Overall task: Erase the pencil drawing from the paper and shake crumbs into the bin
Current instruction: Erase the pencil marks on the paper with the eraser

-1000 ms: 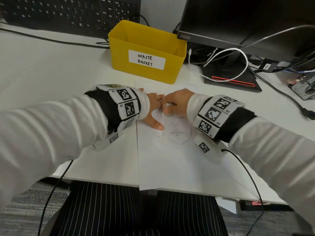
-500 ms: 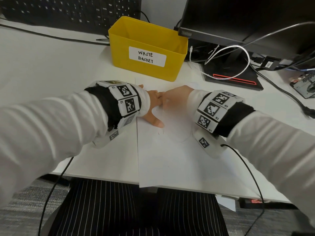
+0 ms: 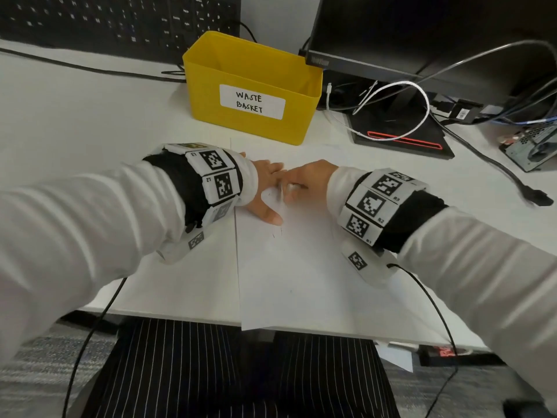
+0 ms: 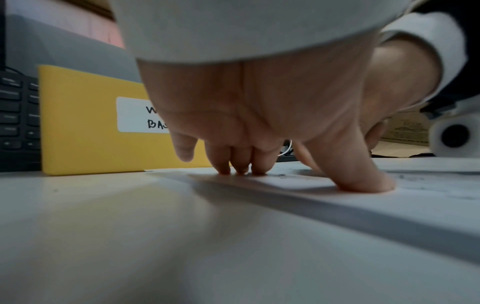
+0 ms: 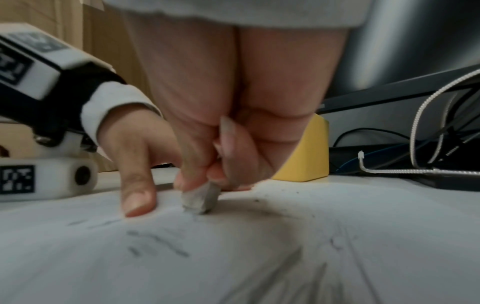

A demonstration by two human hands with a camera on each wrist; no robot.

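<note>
A white sheet of paper [image 3: 301, 276] lies on the desk, its near edge past the desk front. Faint pencil lines [image 5: 155, 242] remain on it. My left hand [image 3: 265, 188] presses the sheet flat with spread fingertips [image 4: 241, 168] and thumb [image 4: 363, 181]. My right hand [image 3: 307, 181] pinches a small grey eraser [image 5: 201, 199], whose tip touches the paper beside my left thumb [image 5: 137, 197]. Dark crumbs [image 5: 272, 203] lie around the eraser. The yellow bin [image 3: 250, 86], labelled WASTE BASKET, stands just beyond the paper's far edge.
A black keyboard [image 3: 114, 22] lies at the back left. A monitor [image 3: 422, 34] on a black stand [image 3: 401, 137] sits to the bin's right, with white and black cables [image 3: 401, 107] around it. Wrist-camera cables [image 3: 431, 300] hang off the desk front.
The right hand with the eraser has rubbed back and forth over the upper part of the drawing, and most face lines seen earlier are gone. The left hand has stayed put.
</note>
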